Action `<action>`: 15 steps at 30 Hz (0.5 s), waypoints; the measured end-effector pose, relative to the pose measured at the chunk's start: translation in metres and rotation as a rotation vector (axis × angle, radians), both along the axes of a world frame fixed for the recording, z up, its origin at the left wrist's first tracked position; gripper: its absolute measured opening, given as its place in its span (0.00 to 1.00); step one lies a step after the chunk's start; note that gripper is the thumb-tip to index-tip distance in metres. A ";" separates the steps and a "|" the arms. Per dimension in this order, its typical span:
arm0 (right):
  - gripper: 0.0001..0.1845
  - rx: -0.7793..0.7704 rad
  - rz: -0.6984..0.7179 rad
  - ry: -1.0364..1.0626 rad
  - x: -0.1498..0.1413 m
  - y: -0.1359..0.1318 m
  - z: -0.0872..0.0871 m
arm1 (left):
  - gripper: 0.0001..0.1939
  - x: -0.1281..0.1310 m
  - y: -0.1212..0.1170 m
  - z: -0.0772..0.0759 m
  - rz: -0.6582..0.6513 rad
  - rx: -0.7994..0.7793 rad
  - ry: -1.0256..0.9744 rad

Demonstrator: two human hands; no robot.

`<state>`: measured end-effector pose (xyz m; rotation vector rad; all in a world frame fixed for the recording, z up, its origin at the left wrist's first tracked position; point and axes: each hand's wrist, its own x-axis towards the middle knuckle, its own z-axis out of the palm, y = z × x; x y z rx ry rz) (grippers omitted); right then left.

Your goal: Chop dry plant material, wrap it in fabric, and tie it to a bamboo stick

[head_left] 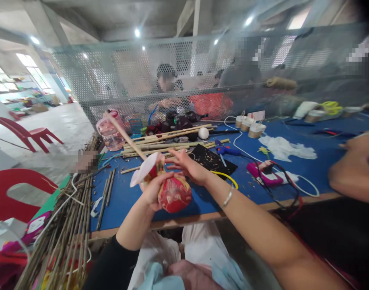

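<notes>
My left hand [154,189] is wrapped round the narrow neck of a red-and-gold marbled vase-shaped piece [175,195]. Its rounded base points towards me, and a pale pink, petal-like flared part [148,169] shows at the other end. From there a pale wooden stick [125,135] slants up to the left; how it joins is hidden. Beside the piece, my right hand [190,167] is open with its fingers spread. Its fingertips are close to the pale part and neck, and I cannot tell whether they touch.
Wooden sticks [172,137], a white ball [203,133], a black sheet [214,161] and a blue glue gun [228,150] lie beyond my hands. A pink power strip [264,174] is at right, near another person's arm [353,173]. Twig bundles [66,213] stand left; a perforated screen [126,76] closes the back.
</notes>
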<state>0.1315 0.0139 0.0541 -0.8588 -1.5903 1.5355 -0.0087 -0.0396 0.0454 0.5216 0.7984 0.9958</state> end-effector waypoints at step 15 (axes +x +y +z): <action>0.56 0.133 -0.026 -0.087 0.004 -0.056 -0.012 | 0.10 0.005 -0.008 -0.007 0.241 0.101 0.022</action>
